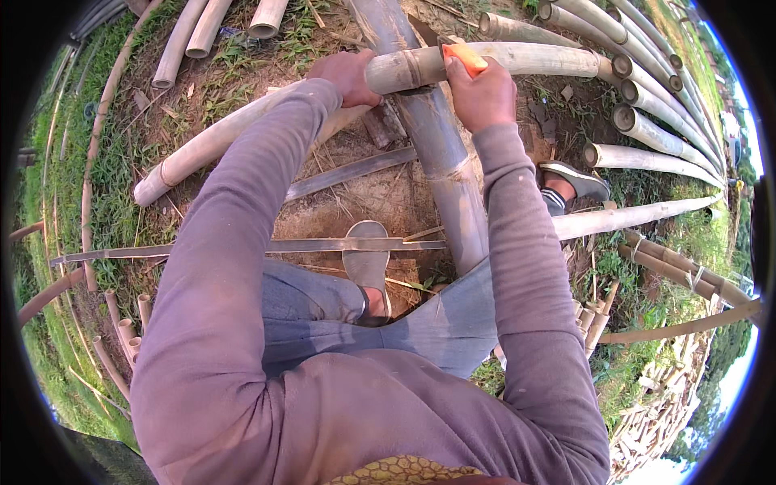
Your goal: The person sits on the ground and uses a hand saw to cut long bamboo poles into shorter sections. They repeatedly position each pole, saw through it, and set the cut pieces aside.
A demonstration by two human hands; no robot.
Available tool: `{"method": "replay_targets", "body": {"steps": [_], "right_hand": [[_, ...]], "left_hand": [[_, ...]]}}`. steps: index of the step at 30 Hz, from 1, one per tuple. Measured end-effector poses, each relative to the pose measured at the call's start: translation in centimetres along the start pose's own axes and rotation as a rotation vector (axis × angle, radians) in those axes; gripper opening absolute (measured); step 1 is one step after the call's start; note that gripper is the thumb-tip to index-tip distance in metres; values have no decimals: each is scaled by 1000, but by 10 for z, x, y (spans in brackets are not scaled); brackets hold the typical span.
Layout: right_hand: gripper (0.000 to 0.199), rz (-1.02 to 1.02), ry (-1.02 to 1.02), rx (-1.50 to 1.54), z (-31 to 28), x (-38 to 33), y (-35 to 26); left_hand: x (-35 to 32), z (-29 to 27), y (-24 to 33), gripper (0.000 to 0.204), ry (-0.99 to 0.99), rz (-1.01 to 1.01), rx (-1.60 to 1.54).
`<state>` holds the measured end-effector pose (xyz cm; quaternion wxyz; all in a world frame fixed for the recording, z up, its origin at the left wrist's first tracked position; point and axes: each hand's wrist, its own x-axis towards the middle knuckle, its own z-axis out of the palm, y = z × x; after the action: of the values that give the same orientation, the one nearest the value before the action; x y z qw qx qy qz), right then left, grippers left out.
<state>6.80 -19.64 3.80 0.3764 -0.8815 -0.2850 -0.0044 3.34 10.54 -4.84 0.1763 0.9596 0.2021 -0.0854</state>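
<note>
My left hand (349,74) grips the cut end of a pale bamboo pole (525,58) that lies across a thick grey bamboo trunk (440,149). My right hand (483,95) is closed around the orange handle of a tool (464,55) pressed against the top of that pole; its blade is hidden. Both purple sleeves reach forward from the lower edge. My left foot, in a grey sandal (368,263), rests on a flat bamboo strip (242,246). My right foot, in a grey shoe (575,179), stands to the right of the trunk.
Several cut bamboo poles (655,133) lie stacked at the right, more (198,32) at the top left. A long pale pole (202,149) slants under my left arm. Short bamboo offcuts (129,323) sit at the lower left. Grass surrounds the bare dirt patch.
</note>
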Motion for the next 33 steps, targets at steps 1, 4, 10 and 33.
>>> {"method": "replay_targets", "body": {"steps": [1, 4, 10, 33], "right_hand": [[21, 2, 3, 3, 5, 10, 0], [25, -8, -14, 29, 25, 30, 1], [23, -39, 35, 86, -53, -133, 20], [36, 93, 25, -37, 56, 95, 0]], "left_hand": [[3, -4, 2, 78, -5, -6, 3], [9, -17, -5, 78, -7, -42, 22], [5, -6, -19, 78, 22, -38, -25], [14, -20, 2, 84, -65, -49, 8]]}}
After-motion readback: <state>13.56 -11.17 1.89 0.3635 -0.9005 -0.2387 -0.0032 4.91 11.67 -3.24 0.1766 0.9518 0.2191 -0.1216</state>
